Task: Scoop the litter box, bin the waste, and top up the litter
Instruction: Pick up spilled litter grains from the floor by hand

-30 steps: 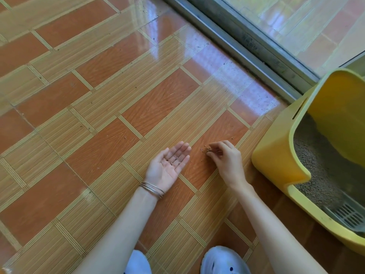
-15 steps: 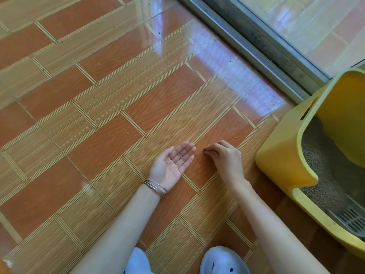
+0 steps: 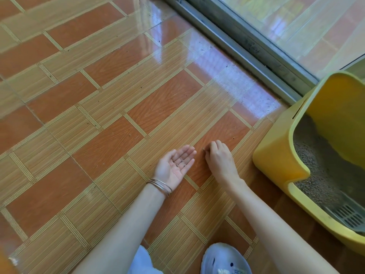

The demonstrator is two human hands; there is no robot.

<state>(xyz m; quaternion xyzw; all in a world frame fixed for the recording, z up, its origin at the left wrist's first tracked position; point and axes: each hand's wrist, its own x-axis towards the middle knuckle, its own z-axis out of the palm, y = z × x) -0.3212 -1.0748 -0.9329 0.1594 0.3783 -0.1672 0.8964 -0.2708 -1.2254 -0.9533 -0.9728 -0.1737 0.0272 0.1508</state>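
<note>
R hand (image 3: 219, 161) now nearer L palm (image 3: 173, 167)

Floor (image 3: 102, 139): glossy tiles under me, orange wood-grain bricks framed by tan striped bands, with a bright glare patch near the door.
Door track (image 3: 246, 46): grey metal rail running diagonally across the top right, dusty and speckled.
Glass door (image 3: 308, 26): beyond the track, pale and reflective, showing tiled ground outside.
Bangles (image 3: 161, 185): thin metal rings around my left wrist.
Shoe (image 3: 225, 260): my white clog at the bottom edge, with small dark holes.
</note>
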